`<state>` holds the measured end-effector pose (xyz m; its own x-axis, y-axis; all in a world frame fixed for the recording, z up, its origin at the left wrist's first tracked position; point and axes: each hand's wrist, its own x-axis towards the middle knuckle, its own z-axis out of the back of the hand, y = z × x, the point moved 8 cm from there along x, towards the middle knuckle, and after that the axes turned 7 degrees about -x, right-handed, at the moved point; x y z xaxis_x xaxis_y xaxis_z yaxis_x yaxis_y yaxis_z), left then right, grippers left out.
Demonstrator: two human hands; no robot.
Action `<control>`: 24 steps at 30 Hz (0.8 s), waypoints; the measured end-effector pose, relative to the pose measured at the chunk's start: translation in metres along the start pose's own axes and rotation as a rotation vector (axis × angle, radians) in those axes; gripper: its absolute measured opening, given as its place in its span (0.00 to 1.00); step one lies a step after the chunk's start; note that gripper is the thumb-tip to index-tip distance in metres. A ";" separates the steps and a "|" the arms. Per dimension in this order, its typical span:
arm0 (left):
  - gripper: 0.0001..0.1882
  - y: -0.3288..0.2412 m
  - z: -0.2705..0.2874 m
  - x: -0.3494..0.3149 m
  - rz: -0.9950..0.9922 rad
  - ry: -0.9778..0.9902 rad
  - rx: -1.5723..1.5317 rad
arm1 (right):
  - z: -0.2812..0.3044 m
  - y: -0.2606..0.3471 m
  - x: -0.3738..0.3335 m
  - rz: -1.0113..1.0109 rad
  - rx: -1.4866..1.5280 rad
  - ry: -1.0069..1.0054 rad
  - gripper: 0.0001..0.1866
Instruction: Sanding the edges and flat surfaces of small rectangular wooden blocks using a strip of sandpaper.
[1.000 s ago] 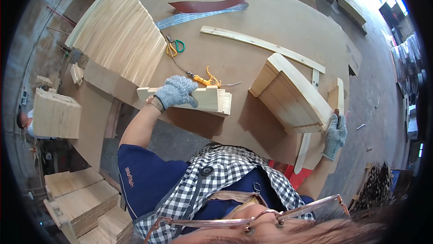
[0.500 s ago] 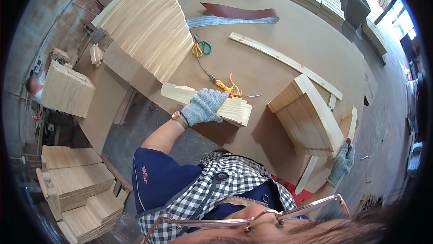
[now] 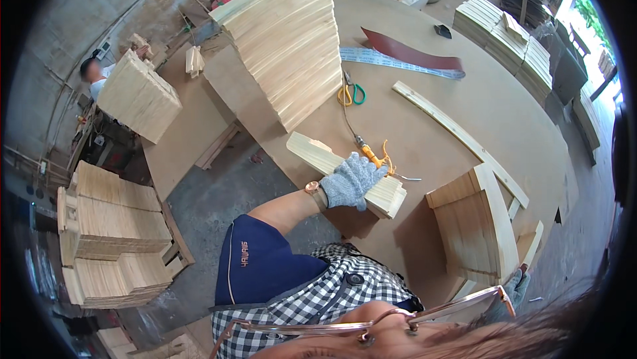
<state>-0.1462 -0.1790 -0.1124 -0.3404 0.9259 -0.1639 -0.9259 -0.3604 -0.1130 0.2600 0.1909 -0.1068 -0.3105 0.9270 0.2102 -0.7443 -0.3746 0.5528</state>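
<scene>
My left hand (image 3: 350, 180), in a grey knit glove, is closed over a short stack of pale wooden boards (image 3: 310, 152) at the table's near edge. Just beyond its fingers lies a yellow air blow gun (image 3: 375, 154) with a thin metal nozzle, joined to a hose. My right hand (image 3: 516, 290), also gloved, is at the lower right beside a standing stack of wooden boards (image 3: 468, 229). Its fingers look closed, with a small brown tip showing past them. Glasses and hair cover part of that hand, and what it holds cannot be made out.
A tall stack of boards (image 3: 285, 40) stands on the brown table (image 3: 424, 133). Scissors (image 3: 352, 92), a dark red abrasive strip (image 3: 411, 52) and a long wooden strip (image 3: 458, 140) lie there too. More stacked wood (image 3: 119, 219) is at left. Another person (image 3: 95, 73) is at far left.
The view has swung, so everything sits farther right and mostly lower. My left hand stays on the short board stack. My right hand is now more covered by the glasses and hair.
</scene>
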 end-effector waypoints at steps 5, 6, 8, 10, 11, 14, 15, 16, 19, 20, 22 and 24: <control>0.40 -0.077 0.065 0.031 -0.234 -0.356 -0.285 | 0.003 -0.018 0.000 -0.001 -0.109 -0.011 0.20; 0.37 -0.100 0.073 0.037 -0.338 -0.495 -0.315 | 0.002 -0.014 0.000 -0.102 -0.021 0.016 0.19; 0.32 -0.156 0.076 0.051 -0.491 -0.775 -0.297 | 0.007 0.002 -0.010 -0.223 0.025 0.027 0.18; 0.29 -0.222 0.081 0.074 -0.644 -0.912 -0.273 | 0.014 0.044 -0.016 0.011 0.012 -0.075 0.15; 0.28 -0.252 0.092 0.081 -0.742 -0.908 -0.296 | 0.017 0.045 -0.015 0.003 -0.005 -0.078 0.15; 0.19 -0.279 0.137 0.095 -0.671 -1.114 -0.264 | 0.006 0.026 -0.010 -0.005 0.193 -0.006 0.11; 0.19 -0.286 0.138 0.111 -0.689 -1.114 -0.285 | 0.011 0.033 -0.014 -0.019 0.177 -0.021 0.11; 0.15 -0.295 0.124 0.151 -0.629 -0.749 -0.281 | 0.012 0.051 -0.019 -0.020 0.094 -0.045 0.11; 0.11 -0.304 0.072 0.184 -0.602 -0.453 -0.341 | 0.018 0.050 -0.025 -0.005 -0.009 -0.133 0.11; 0.11 -0.304 0.065 0.186 -0.609 -0.526 -0.398 | 0.020 0.047 -0.028 -0.046 -0.045 -0.163 0.11; 0.10 -0.306 0.063 0.186 -0.615 -0.531 -0.375 | 0.024 0.042 -0.035 -0.097 -0.088 -0.192 0.12; 0.10 -0.305 0.065 0.184 -0.612 -0.548 -0.349 | 0.021 0.038 -0.036 -0.134 -0.019 -0.093 0.14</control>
<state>0.0635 0.1086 -0.0446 0.0840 0.8593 0.5045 -0.8989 0.2839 -0.3338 0.2551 0.1441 -0.0768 -0.1527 0.9657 0.2098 -0.7864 -0.2473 0.5661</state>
